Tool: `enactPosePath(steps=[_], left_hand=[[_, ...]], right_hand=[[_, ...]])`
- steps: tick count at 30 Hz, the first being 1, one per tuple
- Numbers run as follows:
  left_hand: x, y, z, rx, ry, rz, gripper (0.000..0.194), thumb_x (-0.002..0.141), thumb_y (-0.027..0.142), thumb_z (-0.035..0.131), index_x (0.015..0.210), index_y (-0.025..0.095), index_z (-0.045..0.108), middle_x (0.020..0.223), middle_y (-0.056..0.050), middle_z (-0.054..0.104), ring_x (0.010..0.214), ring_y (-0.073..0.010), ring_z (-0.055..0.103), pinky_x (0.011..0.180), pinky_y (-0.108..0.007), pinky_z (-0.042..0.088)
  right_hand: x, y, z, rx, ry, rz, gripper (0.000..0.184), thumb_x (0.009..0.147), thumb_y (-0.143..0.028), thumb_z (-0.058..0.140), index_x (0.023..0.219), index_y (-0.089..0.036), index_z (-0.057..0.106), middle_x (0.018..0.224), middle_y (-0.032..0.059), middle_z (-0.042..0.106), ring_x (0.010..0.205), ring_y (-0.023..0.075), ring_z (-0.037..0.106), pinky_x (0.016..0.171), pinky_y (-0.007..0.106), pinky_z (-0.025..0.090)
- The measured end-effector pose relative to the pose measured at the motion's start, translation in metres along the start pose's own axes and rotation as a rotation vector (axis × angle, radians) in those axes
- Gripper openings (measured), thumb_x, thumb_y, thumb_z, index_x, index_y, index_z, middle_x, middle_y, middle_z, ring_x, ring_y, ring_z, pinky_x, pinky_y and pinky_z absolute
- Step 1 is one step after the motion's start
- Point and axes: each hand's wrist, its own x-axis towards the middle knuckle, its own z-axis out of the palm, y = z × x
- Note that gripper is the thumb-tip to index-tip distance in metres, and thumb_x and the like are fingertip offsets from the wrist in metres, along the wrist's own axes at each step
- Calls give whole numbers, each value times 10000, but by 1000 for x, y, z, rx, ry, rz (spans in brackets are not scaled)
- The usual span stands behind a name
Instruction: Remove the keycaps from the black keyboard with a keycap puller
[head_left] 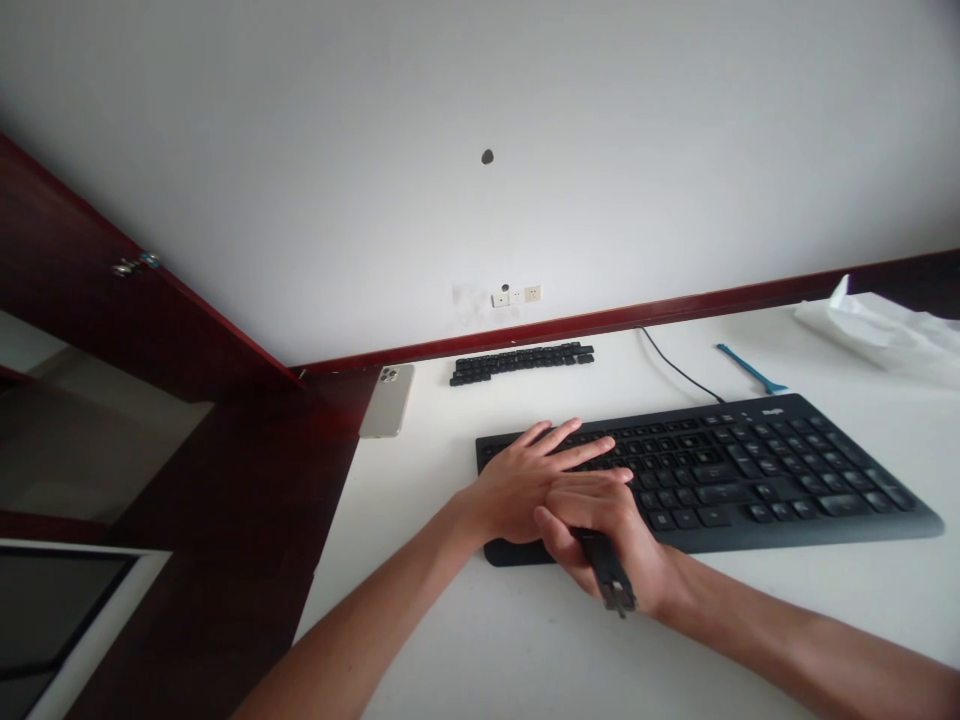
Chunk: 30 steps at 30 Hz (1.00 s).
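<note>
A black keyboard (772, 490) lies on the white table, with several keycaps off in its middle-left part. Spread flat over its left end is my left hand (529, 480), fingers apart and holding nothing. My right hand (615, 515) is closed around a black tool with a metal end (604, 565); that end points back toward me. The tool's front part is hidden under my fingers. My right hand overlaps the left one and covers part of the keys. Behind the keyboard, loose black keycaps (525, 360) are lined up in rows.
At the table's left edge lies a phone (388, 400). A slim blue tool (750, 368) and a white plastic bag (885, 330) rest at the back right. The keyboard's cable (679, 365) runs to the rear edge. Wall sockets (516, 296) sit beyond the table.
</note>
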Motion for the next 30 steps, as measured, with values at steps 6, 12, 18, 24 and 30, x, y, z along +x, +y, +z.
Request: enactPosePath(steps=[6, 12, 18, 24, 30], left_hand=[[1, 2, -3, -20, 5, -17, 569, 1080, 404, 424, 1641, 381, 331, 1750, 71, 195, 1635, -288, 82, 1315, -515, 168], [3, 4, -1, -72, 20, -40, 521, 1092, 341, 397, 1611, 391, 392, 1740, 95, 217, 1636, -282, 75, 1322, -519, 143], [4, 3, 8, -151, 87, -124, 413, 1099, 396, 428, 1470, 292, 577, 1632, -3, 470, 1609, -269, 217, 1313, -495, 231], [3, 5, 3, -205, 170, -102, 491, 1017, 532, 592, 1424, 258, 581, 1596, -85, 498, 1533, -321, 365, 1273, -553, 317], [-2, 0, -5, -365, 216, -66, 755, 867, 491, 804, 1514, 277, 478, 1613, -89, 466, 1511, -323, 392, 1254, -509, 367]], right_hand=[[10, -29, -3, -19, 61, -85, 342, 876, -26, 556, 666, -220, 369, 548, -56, 407, 518, 100, 400, 566, 272, 344], [15, -41, -10, -25, 151, -212, 318, 839, -8, 549, 678, -226, 382, 550, -52, 393, 510, 109, 364, 565, 295, 318], [18, 11, -40, -258, 187, -86, 394, 925, -100, 573, 625, -212, 344, 564, -52, 372, 504, 84, 330, 529, 258, 313], [16, 31, -45, -292, 221, 185, 437, 966, -223, 549, 603, -210, 304, 537, -55, 322, 500, 79, 282, 490, 248, 282], [15, 39, -46, -283, 236, 248, 443, 962, -292, 566, 599, -207, 327, 549, -52, 313, 527, 89, 285, 515, 255, 292]])
